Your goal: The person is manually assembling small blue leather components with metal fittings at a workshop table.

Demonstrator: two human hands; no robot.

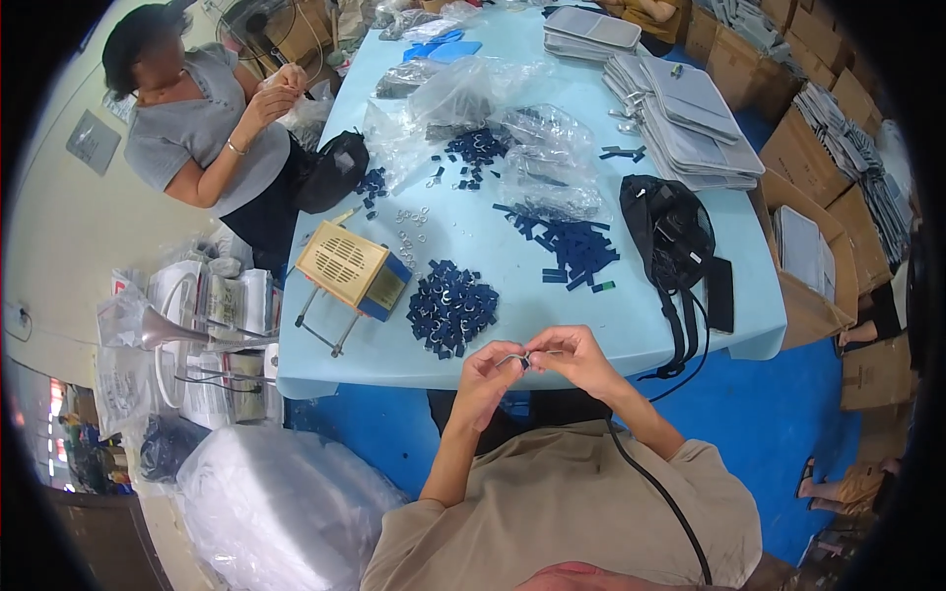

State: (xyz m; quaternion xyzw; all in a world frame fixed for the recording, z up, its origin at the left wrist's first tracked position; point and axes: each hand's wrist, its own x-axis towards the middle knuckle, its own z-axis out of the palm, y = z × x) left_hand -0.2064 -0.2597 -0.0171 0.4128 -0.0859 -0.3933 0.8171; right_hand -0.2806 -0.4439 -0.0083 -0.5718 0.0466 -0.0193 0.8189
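My left hand (489,378) and my right hand (577,361) meet just off the near table edge, fingers pinched together. Between their fingertips is a small navy fabric strip (524,362) with something pale and thin at it, possibly a ring; the fingers partly cover both. Just beyond my left hand lies a heap of navy tabs with pale rings (451,310). Flat navy strips (576,251) are piled farther off to the right. Loose pale rings (412,225) are scattered beyond the heap of tabs.
A beige and blue metal-framed box (345,261) stands on the table (394,369) at left. Black bags (670,231) with straps lie at right, near stacked grey panels (680,108). Plastic bags (463,94) cover the middle. A co-worker (212,128) handles something small at left.
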